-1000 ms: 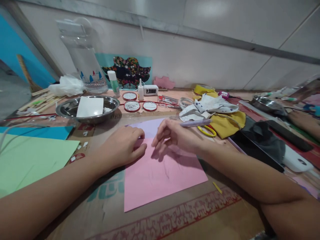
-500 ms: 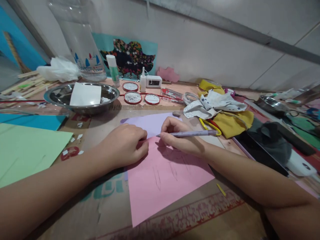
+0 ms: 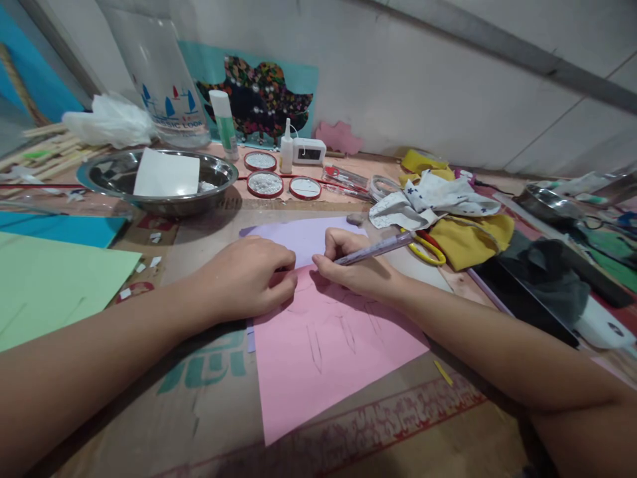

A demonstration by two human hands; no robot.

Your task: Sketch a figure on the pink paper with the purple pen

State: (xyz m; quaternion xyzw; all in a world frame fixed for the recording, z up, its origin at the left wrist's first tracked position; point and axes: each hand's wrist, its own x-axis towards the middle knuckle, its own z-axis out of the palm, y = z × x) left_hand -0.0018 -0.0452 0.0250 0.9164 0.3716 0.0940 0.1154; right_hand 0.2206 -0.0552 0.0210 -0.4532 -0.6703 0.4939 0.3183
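My right hand [image 3: 355, 262] grips a slim purple-grey mechanical pencil [image 3: 378, 249] between thumb and fingers; its tip is hidden behind the thumb. Beneath both hands lies a pink sheet of paper [image 3: 298, 398] bearing thin grey drawn lines, among them several long pointed shapes. My left hand [image 3: 256, 275] has its fingers curled and presses on the upper left edge of the pink paper. A purple sheet [image 3: 318, 236] shows beyond the hands, partly under the pink one. A small grey lump [image 3: 355, 218] sits at its far edge.
Farther back stand a steel bowl [image 3: 164, 207], a glue stick [image 3: 225, 126], a small glue bottle [image 3: 286, 153] and red-rimmed dishes of white beads [image 3: 265, 184]. Green paper [image 3: 60, 285] lies left. Yellow-handled scissors [image 3: 428, 254], cloth scraps [image 3: 468, 236] and a dark tablet-like slab [image 3: 522, 309] are right.
The pencil has swung so its rear end points more up and away, and its tip has gone out of sight behind my thumb. My left hand stays on the paper; the view has shifted slightly.
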